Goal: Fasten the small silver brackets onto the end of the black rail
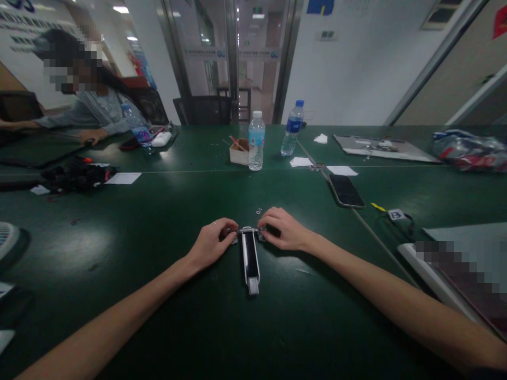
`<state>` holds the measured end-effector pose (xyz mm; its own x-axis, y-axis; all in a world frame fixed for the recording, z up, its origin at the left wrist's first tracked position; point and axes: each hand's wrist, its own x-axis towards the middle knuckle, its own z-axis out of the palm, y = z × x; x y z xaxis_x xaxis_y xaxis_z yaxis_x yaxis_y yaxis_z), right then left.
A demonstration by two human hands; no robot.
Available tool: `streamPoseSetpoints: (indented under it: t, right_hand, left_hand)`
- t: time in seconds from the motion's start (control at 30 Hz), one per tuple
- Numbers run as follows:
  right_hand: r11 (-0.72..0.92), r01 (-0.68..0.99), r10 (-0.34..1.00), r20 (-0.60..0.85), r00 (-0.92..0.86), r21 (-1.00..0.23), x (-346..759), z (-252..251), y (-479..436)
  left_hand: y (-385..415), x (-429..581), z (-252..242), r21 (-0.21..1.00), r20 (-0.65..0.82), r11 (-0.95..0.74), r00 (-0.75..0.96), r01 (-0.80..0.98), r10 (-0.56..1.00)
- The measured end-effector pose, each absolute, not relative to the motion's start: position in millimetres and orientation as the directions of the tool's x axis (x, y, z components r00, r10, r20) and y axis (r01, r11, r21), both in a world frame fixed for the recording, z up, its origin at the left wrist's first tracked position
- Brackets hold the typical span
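Observation:
On the green table before me lies a long, narrow device (250,256) with a white frame, a dark glossy middle and a pale block at its near end. A thin metal rod (248,230) crosses its far end. My left hand (212,240) is closed, thumb and fingers pinching the left end of that rod. Opposite it, my right hand (283,229) pinches the right end, with its fingertips partly hiding small fittings there. Just beyond the device lie a few tiny metal rings (259,210), possibly nuts or washers.
Beyond my hands stand a water bottle (256,142), another bottle (293,129) and a small box (238,153). A phone (346,190) lies to the right, near a laptop-like slab (467,269). Black gear (75,175) is at the left. A person (103,108) sits at the far left.

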<state>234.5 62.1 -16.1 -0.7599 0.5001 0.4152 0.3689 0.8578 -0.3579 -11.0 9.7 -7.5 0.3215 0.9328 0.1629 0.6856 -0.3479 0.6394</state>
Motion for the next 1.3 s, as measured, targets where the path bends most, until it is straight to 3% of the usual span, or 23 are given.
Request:
streamPoseSetpoints:
  t: [0.2, 0.33, 0.43, 0.67, 1.3]
  right_hand:
    - [0.845, 0.364, 0.522, 0.452, -0.724, -0.393, 234.1, -16.2, 62.4]
    - [0.702, 0.502, 0.708, 0.574, -0.411, -0.506, 241.6, -21.7, 71.9]
    - [0.574, 0.611, 0.8, 0.532, -0.277, -0.545, 250.5, -27.6, 83.4]
    - [0.583, 0.741, 0.809, 0.325, -0.49, -0.333, 248.8, -31.1, 84.2]
    - [0.716, 0.633, 0.689, 0.439, -0.576, -0.293, 245.5, -26.5, 78.2]
  left_hand:
    - [9.4, -12.4, -8.8, 0.646, 0.157, -0.337, 0.313, 0.684, 0.937]
    - [8.8, -11.8, -7.4, 0.641, 0.134, -0.304, 0.288, 0.704, 0.948]
    - [8.7, -10.7, -6.2, 0.62, 0.135, -0.292, 0.268, 0.728, 0.954]
    - [9.3, -10.6, -9.0, 0.609, 0.172, -0.349, 0.31, 0.712, 0.935]
    - [10.8, -12.7, -11.2, 0.616, 0.158, -0.352, 0.328, 0.705, 0.932]
